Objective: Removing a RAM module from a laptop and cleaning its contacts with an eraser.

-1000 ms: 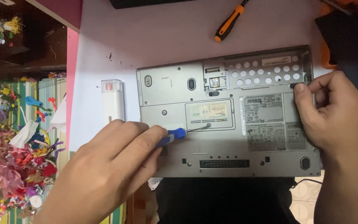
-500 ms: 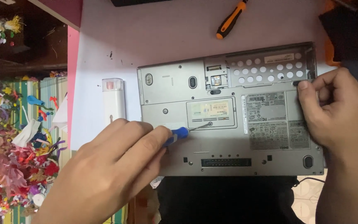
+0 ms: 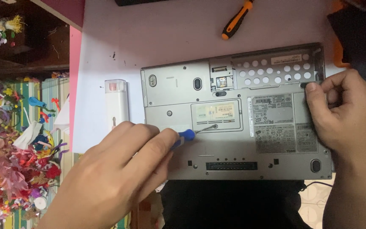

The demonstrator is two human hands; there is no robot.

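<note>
Two screwdrivers [image 3: 186, 136] [image 3: 236, 20] are counted, one upturned laptop [image 3: 234, 144], one white cleaning pen [image 3: 116, 101], two hands [image 3: 119, 169] [image 3: 346, 112].

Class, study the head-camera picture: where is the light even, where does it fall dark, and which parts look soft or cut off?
Head view: even, soft light on the white table and the grey laptop underside, no hard glare; the left hand with the blue screwdriver looks slightly soft; the right hand casts little shadow; the shelf at upper left is dark; the orange screwdriver is sharp enough.
</note>
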